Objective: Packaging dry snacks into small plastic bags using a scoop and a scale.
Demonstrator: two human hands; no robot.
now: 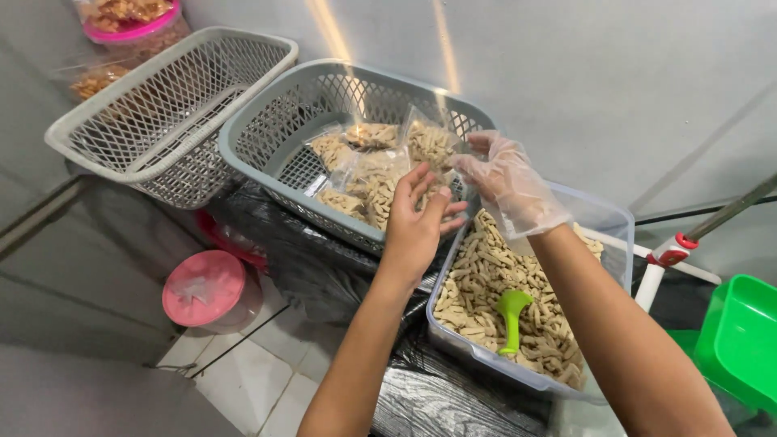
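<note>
While my left hand [417, 222] and my gloved right hand [510, 190] reach over the grey basket [267, 121], my fingers pinch a clear bag of snack sticks [429, 146] between them, just above the other filled bags [364, 182] lying in that basket. Below my hands, a clear tub [611, 218] is full of loose snack sticks [477, 283] with a green scoop [511, 316] resting in them, and an empty white basket [162, 105] sits beside the grey one.

Clear plastic glove (right grip [508, 188] only)
</note>
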